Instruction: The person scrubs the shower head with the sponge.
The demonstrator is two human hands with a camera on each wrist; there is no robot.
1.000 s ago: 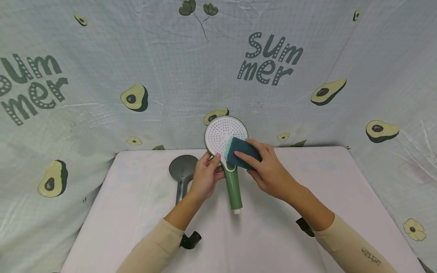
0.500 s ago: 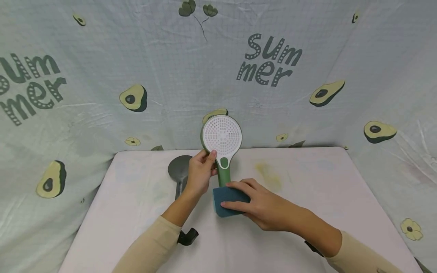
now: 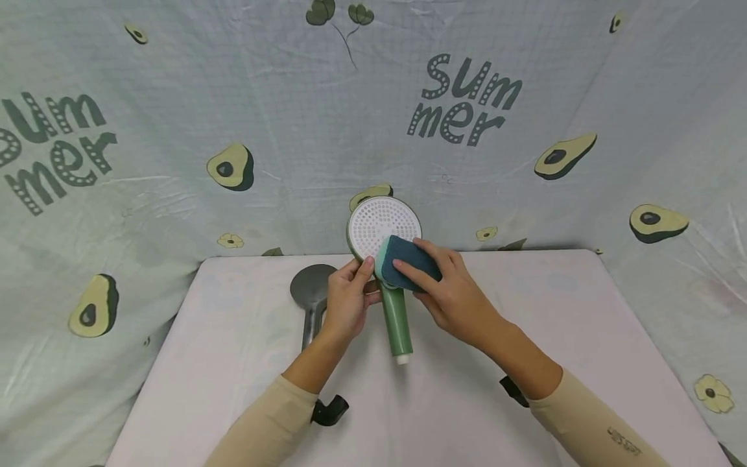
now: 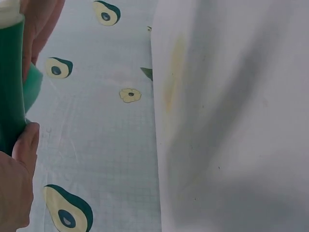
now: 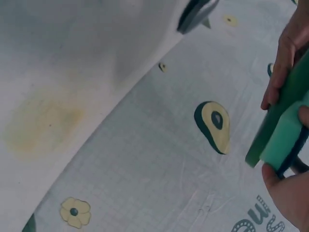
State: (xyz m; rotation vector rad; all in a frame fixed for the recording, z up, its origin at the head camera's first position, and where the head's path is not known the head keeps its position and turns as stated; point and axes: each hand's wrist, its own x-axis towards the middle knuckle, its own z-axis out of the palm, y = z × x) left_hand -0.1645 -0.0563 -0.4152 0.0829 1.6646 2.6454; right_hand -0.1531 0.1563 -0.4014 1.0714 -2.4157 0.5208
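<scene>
A handheld shower head [image 3: 382,224] with a white nozzle face and green handle is held up over the table. My left hand [image 3: 345,298] grips it at the neck, thumb on the front edge. In my right hand [image 3: 461,295] is a two-layer sponge [image 3: 411,259], dark blue on one side and mint on the other. Its mint side lies against the lower part of the nozzle face and the neck, covering the handle's button. The right wrist view shows the mint layer of the sponge [image 5: 285,135] right at the green shower head [image 5: 273,125].
A dark grey shower head [image 3: 312,288] lies on the white table [image 3: 233,337], partly behind the left forearm. Black wrist straps show at both wrists. A patterned cloth [image 3: 327,130] hangs behind the table, and a yellowish stain [image 5: 43,123] marks the tabletop.
The sponge went from the nozzle face down to the lower handle, then back up to the face and neck. The shower head shifted and tilted slightly; the left hand kept its grip.
</scene>
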